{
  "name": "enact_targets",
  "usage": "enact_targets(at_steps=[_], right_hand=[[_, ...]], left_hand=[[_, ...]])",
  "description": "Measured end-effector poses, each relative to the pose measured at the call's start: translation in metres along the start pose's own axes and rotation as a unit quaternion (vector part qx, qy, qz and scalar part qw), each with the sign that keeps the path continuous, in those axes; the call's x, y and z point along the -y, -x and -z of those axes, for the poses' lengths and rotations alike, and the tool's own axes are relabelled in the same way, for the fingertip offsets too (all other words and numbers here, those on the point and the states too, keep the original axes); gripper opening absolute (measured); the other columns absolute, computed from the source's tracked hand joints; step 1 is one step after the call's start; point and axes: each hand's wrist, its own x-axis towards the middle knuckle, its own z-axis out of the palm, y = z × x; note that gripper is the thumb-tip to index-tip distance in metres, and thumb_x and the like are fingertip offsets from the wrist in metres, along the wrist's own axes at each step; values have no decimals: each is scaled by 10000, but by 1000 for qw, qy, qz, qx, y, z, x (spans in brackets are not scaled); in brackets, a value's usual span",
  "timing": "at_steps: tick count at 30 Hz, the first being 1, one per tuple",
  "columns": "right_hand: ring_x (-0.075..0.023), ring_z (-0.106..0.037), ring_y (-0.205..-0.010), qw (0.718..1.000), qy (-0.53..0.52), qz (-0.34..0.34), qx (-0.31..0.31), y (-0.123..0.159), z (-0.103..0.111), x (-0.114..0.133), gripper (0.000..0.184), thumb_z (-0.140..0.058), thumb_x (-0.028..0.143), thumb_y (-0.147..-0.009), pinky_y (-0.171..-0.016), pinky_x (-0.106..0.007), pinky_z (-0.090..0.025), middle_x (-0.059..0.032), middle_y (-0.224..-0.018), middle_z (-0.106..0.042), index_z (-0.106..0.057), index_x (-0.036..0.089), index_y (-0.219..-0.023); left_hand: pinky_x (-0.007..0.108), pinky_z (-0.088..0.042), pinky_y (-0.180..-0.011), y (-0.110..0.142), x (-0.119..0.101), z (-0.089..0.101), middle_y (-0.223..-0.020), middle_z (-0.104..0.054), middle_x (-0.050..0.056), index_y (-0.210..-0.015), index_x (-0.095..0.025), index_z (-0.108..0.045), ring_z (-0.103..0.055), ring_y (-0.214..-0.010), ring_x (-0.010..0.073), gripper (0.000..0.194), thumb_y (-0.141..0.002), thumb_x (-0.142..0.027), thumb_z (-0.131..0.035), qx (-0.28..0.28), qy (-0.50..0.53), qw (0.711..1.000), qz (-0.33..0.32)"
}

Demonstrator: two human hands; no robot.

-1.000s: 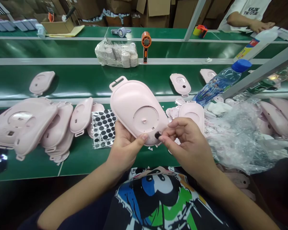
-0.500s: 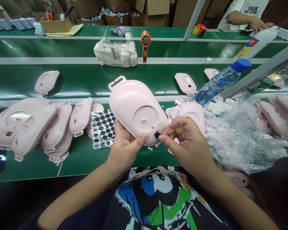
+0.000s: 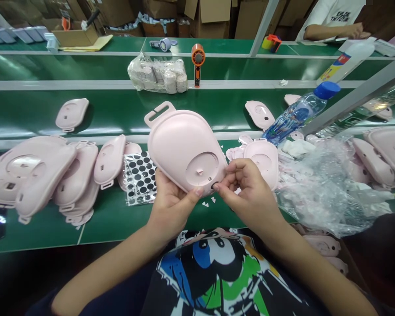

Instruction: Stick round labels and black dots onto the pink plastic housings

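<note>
My left hand (image 3: 171, 199) is closed on the lower left edge of a pink plastic housing (image 3: 182, 138), its thumb on the front face. The housing is tilted, with its slotted loop at the upper left and a round recess low on the face. My right hand (image 3: 246, 188) pinches at the housing's lower right end, thumb and index finger at a small black round sticker (image 3: 214, 185). That sticker lies against the housing, partly hidden by the fingertips. Left of the housing lies a sheet of black round stickers (image 3: 140, 177).
Stacked pink housings (image 3: 29, 164) stand at the left; another housing (image 3: 261, 160) lies right of my hands. Beyond are a blue-capped bottle (image 3: 296, 116), crumpled clear plastic (image 3: 329, 188), a bagged bundle (image 3: 158, 74) and an orange handheld fan (image 3: 198, 63). A co-worker's hand (image 3: 355, 30) shows at the far right.
The housing has tipped, its lower face turning further downward. My right fingertips stay at the black sticker, which now shows as a thinner sliver. Both hands keep their hold.
</note>
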Motion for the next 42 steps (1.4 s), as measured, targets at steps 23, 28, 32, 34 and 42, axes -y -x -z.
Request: enact_targets(at_steps=[23, 28, 32, 34, 42], right_hand=[[-253, -664, -1020, 972, 13, -52, 229, -6, -8, -41, 588, -633, 386, -896, -816, -423, -579, -112, -1320, -591, -393, 287, -1424], [-282, -564, -1200, 915, 395, 46, 76, -34, 14, -66, 285, -555, 192, -926, -1029, -458, -453, -105, -1283, -628, -630, 181, -1201], [-290, -466, -1309, 866, 484, 87, 90, -55, -6, -77, 395, -534, 211, -950, -1079, -469, -376, -82, -1408, -555, -556, 196, -1344], [-305, -481, -1284, 858, 495, 95, 94, -64, -18, -79, 380, -525, 232, -957, -1054, -477, -375, -102, -1387, -569, -569, 189, -1332], [-298, -627, -1019, 850, 505, 109, 104, -78, -26, -77, 324, -445, 173, -951, -910, -434, -414, -130, -1112, -708, -687, 160, -1165]], left_hand=[[338, -608, -783, -7, -13, 75, -1211, -663, 98, -1282, -242, -548, -654, -1064, 294, 627, -710, -251, -803, -51, 7, 990, 128], [374, -574, -912, -7, -26, 83, -1343, -614, 71, -1376, -278, -507, -529, -1284, 319, 684, -733, -182, -720, -100, 81, 979, 159], [421, -561, -938, -6, -19, 68, -1335, -620, 76, -1446, -322, -415, -541, -1271, 329, 871, -668, -130, -757, -102, 123, 971, 176], [427, -562, -935, -4, -13, 64, -1315, -628, 88, -1461, -324, -384, -567, -1237, 332, 948, -635, -122, -800, -96, 123, 972, 176], [350, -544, -943, 3, -11, 64, -1302, -604, 112, -1449, -266, -371, -584, -1201, 295, 994, -604, -128, -876, 5, 60, 986, 157]])
